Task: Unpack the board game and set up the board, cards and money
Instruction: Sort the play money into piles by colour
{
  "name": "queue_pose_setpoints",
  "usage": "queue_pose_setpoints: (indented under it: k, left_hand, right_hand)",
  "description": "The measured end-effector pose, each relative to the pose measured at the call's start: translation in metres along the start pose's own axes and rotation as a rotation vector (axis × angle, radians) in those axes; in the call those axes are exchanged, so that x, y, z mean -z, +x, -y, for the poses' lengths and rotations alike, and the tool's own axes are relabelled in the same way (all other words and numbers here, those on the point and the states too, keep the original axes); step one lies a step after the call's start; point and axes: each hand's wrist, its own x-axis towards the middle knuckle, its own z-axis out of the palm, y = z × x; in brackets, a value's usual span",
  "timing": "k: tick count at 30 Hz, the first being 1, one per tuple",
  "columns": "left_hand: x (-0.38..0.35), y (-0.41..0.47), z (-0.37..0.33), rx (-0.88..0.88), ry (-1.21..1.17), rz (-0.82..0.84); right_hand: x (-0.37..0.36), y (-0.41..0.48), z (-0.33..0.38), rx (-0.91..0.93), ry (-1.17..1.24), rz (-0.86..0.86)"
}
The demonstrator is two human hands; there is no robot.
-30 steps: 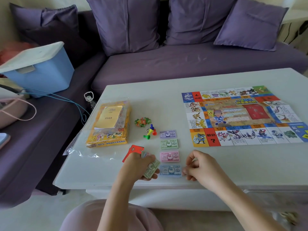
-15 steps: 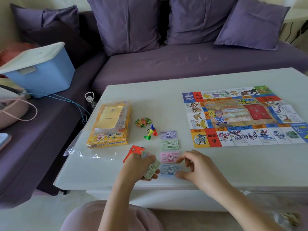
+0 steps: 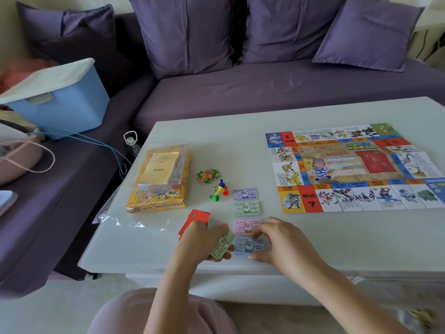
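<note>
Counting four money piles in a column on the table [image 3: 240, 141]: purple pile [image 3: 245, 194], green pile [image 3: 247, 208], pink pile [image 3: 243, 225], blue pile [image 3: 245, 245] nearest. Gripping a wad of notes [image 3: 222, 247] plus red cards [image 3: 198, 216] in the left hand [image 3: 202, 239], fingers wrapped tight. Pinching the blue pile with the right hand [image 3: 281, 242], thumb near edge, fingertips far edge. Spotting one board [image 3: 349, 165] off right, cut by the frame, and four pawns [image 3: 219, 190] beside the purple pile. Can't count the wad or cards.

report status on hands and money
Left hand grips bill stack. Right hand pinches blue bills, nearest of four piles. Board laid out.
</note>
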Motion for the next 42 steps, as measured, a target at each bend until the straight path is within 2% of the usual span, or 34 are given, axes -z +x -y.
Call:
queue_pose_setpoints:
  k: [12, 21, 23, 26, 28, 31, 33, 38, 40, 42]
  left_hand:
    - [0.001, 0.002, 0.004, -0.013, -0.001, -0.003]
    - [0.001, 0.003, 0.005, -0.052, -0.048, -0.010]
    - [0.000, 0.001, 0.003, -0.113, -0.093, -0.036]
    - [-0.004, 0.000, 0.003, -0.197, -0.113, -0.048]
    - [-0.008, 0.000, 0.001, -0.241, -0.093, -0.071]
    - [-0.014, 0.000, 0.001, -0.297, -0.010, -0.143]
    - [-0.017, -0.001, -0.001, -0.331, 0.012, -0.182]
    - [-0.018, 0.001, -0.005, -0.366, -0.179, -0.125]
    - [-0.022, 0.003, -0.008, -0.373, -0.275, -0.151]
    - [-0.027, 0.004, -0.010, -0.370, -0.371, -0.191]
  right_hand:
    - [-0.003, 0.003, 0.004, 0.022, 0.044, 0.031]
    - [-0.005, 0.004, 0.005, 0.069, 0.093, -0.010]
    - [-0.004, 0.002, 0.007, 0.084, 0.199, -0.069]
    - [0.002, 0.000, 0.009, 0.073, 0.505, -0.231]
    - [0.010, 0.001, 0.010, 0.045, 0.643, -0.266]
    - [0.022, 0.007, 0.009, -0.018, 0.829, -0.148]
    - [0.029, 0.010, 0.008, -0.058, 0.848, -0.065]
    - [0.042, 0.021, 0.002, -0.098, 0.790, 0.052]
    - [0.038, 0.022, 0.004, -0.118, 0.831, 0.107]
    - [0.028, 0.023, 0.008, -0.130, 0.851, 0.076]
